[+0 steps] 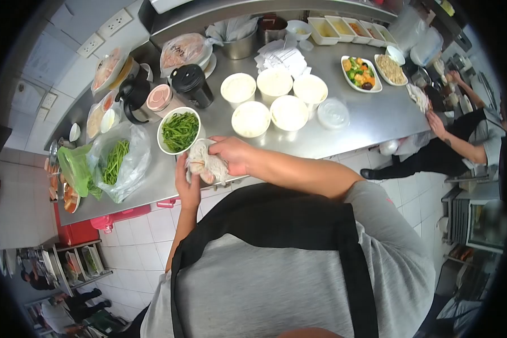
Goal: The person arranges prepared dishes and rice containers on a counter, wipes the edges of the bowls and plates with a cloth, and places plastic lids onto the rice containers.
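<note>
A crumpled whitish cloth (207, 161) is between my two hands at the front edge of the steel counter (332, 135). My right hand (231, 154) grips it from the right with the fingers closed. My left hand (187, 179) is at its left side, just below a white bowl of cut green vegetables (178, 132); the cloth and bowl partly hide its fingers. Left of the bowl lies an open clear plastic bag (121, 160) with long green stalks inside.
Several white round tubs (250, 119) stand right of the bowl, beside a clear lid (333, 114). Behind it are a black-lidded jug (191, 84) and a pink container (160, 99). Two filled dishes (361, 74) sit farther right. Another person (462, 141) stands at the right end.
</note>
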`<action>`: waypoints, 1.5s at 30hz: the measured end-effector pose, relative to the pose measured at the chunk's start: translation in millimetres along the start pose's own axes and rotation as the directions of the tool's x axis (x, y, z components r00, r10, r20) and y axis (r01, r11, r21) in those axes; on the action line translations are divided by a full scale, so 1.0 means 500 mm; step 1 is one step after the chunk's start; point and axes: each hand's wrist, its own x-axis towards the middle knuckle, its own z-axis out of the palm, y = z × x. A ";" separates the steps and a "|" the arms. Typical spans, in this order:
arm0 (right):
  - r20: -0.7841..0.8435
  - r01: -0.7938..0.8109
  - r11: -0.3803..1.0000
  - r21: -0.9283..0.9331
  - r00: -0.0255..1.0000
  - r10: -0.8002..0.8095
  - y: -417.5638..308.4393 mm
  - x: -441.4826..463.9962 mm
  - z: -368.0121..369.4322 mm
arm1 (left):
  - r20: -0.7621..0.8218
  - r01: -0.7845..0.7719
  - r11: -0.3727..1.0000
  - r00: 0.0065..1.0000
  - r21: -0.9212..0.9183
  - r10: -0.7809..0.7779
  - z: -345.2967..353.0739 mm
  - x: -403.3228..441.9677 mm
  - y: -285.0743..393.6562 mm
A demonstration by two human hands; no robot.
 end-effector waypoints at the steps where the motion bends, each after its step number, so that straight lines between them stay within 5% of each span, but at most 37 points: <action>1: 0.027 -0.008 1.000 0.002 1.000 0.008 -0.029 -0.022 0.001 | -0.035 0.006 1.000 0.999 -0.001 -0.006 0.007 -0.003 -0.012; 2: 0.167 0.116 0.993 -0.019 0.980 -0.112 -0.058 -0.044 -0.007 | -0.067 0.014 1.000 0.998 0.001 -0.014 0.012 -0.010 -0.018; 5: 0.198 0.411 0.912 -0.009 0.894 -0.401 -0.187 -0.164 -0.083 | -0.139 0.121 0.987 0.985 0.110 -0.105 0.050 -0.048 0.051; 9: 0.056 0.780 0.622 -0.073 0.625 -0.778 -0.393 -0.227 -0.222 | -0.126 0.110 0.963 0.989 0.244 -0.081 0.111 -0.101 0.079; 12: -0.128 0.823 0.538 -0.181 0.523 -0.843 -0.525 -0.195 -0.291 | -0.133 0.160 0.971 0.982 0.180 -0.137 0.164 -0.101 0.139; 15: -0.121 0.837 0.482 -0.261 0.467 -0.876 -0.600 -0.118 -0.364 | -0.166 0.159 0.972 0.977 0.171 -0.131 0.202 -0.086 0.195; 18: -0.040 0.229 0.150 -0.962 0.424 -0.905 -0.641 -0.005 -0.532 | -0.134 -0.021 0.952 0.989 0.306 0.065 0.240 -0.049 0.239; 21: 0.274 -0.044 -0.315 -0.948 0.396 -0.877 -0.567 -0.076 -0.521 | 0.070 -0.237 0.885 0.971 0.401 0.228 0.299 0.024 0.292; 23: 0.156 0.012 -0.201 -0.980 0.674 -0.722 -0.517 -0.149 -0.514 | 0.298 -0.369 0.814 0.921 0.449 0.252 0.344 0.082 0.330; 25: 0.095 -0.101 -0.268 -0.958 0.772 -0.629 -0.460 -0.218 -0.497 | 0.394 -0.418 0.804 0.884 0.423 0.253 0.406 0.140 0.362; 30: 0.029 -0.179 -0.214 -0.960 0.699 -0.715 -0.388 -0.259 -0.569 | 0.556 -0.613 0.600 0.771 0.514 0.312 0.561 0.247 0.338; 31: -0.005 -0.198 -0.173 -0.965 0.674 -0.739 -0.376 -0.269 -0.568 | 0.613 -0.601 0.602 0.758 0.525 0.222 0.566 0.265 0.341; 33: -0.061 -0.122 -0.019 -0.992 0.618 -0.784 -0.361 -0.284 -0.579 | 0.708 -0.582 0.603 0.705 0.546 0.039 0.580 0.292 0.346; 36: -0.188 -0.001 0.234 -0.972 0.597 -0.780 -0.348 -0.302 -0.612 | 0.755 -0.620 0.588 0.655 0.520 0.022 0.566 0.295 0.371; 39: -0.223 0.107 0.351 -0.930 0.595 -0.772 -0.341 -0.327 -0.609 | 0.618 -0.598 0.747 0.713 0.291 0.331 0.584 0.254 0.350; 42: -0.216 0.193 0.399 -0.896 0.595 -0.774 -0.326 -0.339 -0.609 | 0.701 -0.506 0.861 0.633 0.054 0.329 0.592 0.187 0.369; 45: -0.192 0.242 0.400 -0.884 0.591 -0.783 -0.303 -0.343 -0.618 | 0.683 -0.675 0.705 0.621 0.219 0.383 0.618 0.147 0.371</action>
